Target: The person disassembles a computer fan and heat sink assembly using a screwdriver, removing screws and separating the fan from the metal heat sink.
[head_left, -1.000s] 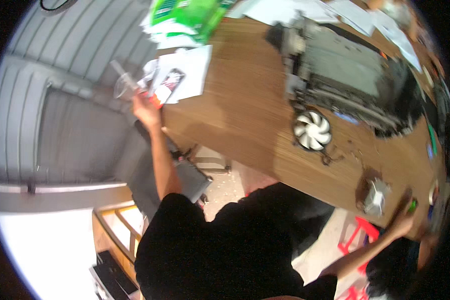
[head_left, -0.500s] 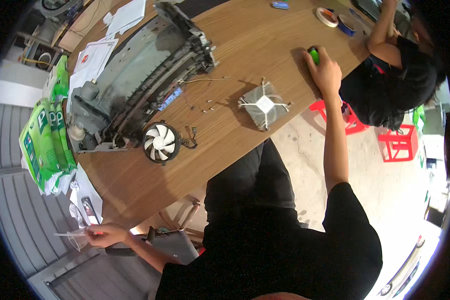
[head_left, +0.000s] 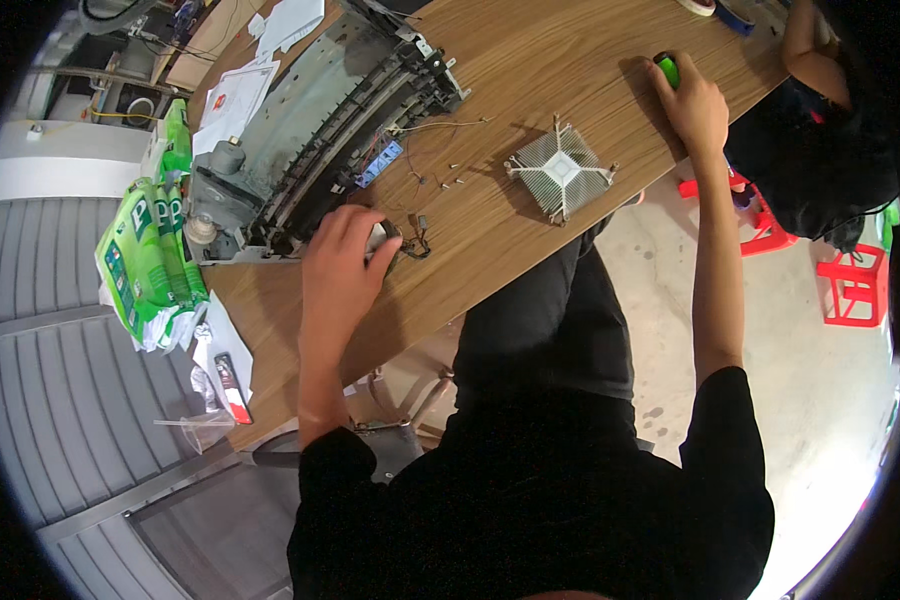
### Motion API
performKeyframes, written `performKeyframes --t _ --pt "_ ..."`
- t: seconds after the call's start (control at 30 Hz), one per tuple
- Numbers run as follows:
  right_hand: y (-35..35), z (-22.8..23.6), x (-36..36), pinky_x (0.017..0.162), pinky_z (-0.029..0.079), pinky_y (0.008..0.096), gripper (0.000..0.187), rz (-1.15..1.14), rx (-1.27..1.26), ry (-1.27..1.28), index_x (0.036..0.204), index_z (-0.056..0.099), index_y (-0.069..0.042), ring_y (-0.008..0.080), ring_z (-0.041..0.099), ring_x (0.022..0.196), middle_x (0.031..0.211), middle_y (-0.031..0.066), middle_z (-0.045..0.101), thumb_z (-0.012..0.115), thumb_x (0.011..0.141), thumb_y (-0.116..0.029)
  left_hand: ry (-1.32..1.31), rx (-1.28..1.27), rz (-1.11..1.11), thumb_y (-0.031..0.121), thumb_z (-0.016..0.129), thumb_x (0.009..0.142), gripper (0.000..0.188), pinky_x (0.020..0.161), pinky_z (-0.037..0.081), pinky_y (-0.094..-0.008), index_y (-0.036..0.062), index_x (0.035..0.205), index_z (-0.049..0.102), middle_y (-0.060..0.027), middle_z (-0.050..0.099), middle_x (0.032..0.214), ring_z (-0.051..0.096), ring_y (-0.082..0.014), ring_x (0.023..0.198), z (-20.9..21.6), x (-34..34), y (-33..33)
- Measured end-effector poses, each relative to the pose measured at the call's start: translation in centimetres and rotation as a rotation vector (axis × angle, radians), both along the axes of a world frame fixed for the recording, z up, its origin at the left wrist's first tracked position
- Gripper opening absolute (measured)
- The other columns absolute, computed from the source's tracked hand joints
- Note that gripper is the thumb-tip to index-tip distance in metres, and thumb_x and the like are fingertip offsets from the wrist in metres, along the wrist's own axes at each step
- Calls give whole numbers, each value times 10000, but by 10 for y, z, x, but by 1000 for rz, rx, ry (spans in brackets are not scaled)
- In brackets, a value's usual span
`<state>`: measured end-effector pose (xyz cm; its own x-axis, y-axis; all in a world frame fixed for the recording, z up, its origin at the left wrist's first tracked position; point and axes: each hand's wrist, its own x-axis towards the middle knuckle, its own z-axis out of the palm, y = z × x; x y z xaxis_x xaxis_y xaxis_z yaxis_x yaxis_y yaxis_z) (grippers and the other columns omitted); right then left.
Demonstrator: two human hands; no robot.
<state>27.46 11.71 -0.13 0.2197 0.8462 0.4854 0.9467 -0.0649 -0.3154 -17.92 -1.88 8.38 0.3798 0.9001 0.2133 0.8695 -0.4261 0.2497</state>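
My left hand (head_left: 342, 262) covers most of a round cooling fan (head_left: 378, 238) on the wooden table, its fingers and thumb curled round the rim. Only a white and dark part of the fan and its short black cable (head_left: 416, 240) show beside the thumb. My right hand (head_left: 697, 108) rests farther right, closed round a small green and black object (head_left: 667, 70) whose lower part is hidden. Between the hands, near the table edge, sits a square metal heat sink (head_left: 562, 172) with a white cross-shaped bracket. Several small screws (head_left: 453, 180) lie left of it.
A large dismantled machine frame (head_left: 300, 130) fills the table's left. Beside it are green packages (head_left: 140, 260), papers (head_left: 240, 95) and a clear plastic bag (head_left: 208, 430). Tape rolls (head_left: 735, 18) lie at the far right, near a seated person (head_left: 810, 160) and red stools (head_left: 855, 287).
My left hand has moved from the plastic bag at the lower left up to the fan and closed round it. My right hand still holds the green object. The whole view has shifted.
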Motion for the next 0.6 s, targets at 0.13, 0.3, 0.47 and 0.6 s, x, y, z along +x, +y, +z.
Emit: performKeyframes --t 0.13,0.3,0.47,0.6 --pt "-3 2 -2 697 560 551 486 -2 -21 1 1126 649 -171 459 706 826 848 235 723 569 949 -617 98 -116 120 213 831 791 641 1044 443 -480 46 1344 555 -176 568 1375 537 -388 1261 -7 -24 -15" --pt "-2 -2 5 705 564 541 486 -6 -11 1 1167 660 -192 453 708 839 869 241 725 563 952 -616 159 -223 90 213 885 720 987 1176 330 -486 96 1555 373 -206 392 1582 376 -415 1442 -10 -27 -20" --pt "-1 -2 3 686 566 549 485 30 13 27 1146 665 -172 452 707 800 836 233 722 572 949 -605 73 -315 109 202 906 684 1044 1189 313 -494 123 1570 358 -213 369 1593 363 -422 1445 -4 -36 -21" --pt "-15 29 -22 698 532 503 348 -10 22 99 994 644 -66 407 687 791 845 211 696 720 887 -388 116 -307 139 166 898 690 991 1185 319 -490 115 1540 392 -224 402 1560 395 -426 1420 -5 -41 -27"
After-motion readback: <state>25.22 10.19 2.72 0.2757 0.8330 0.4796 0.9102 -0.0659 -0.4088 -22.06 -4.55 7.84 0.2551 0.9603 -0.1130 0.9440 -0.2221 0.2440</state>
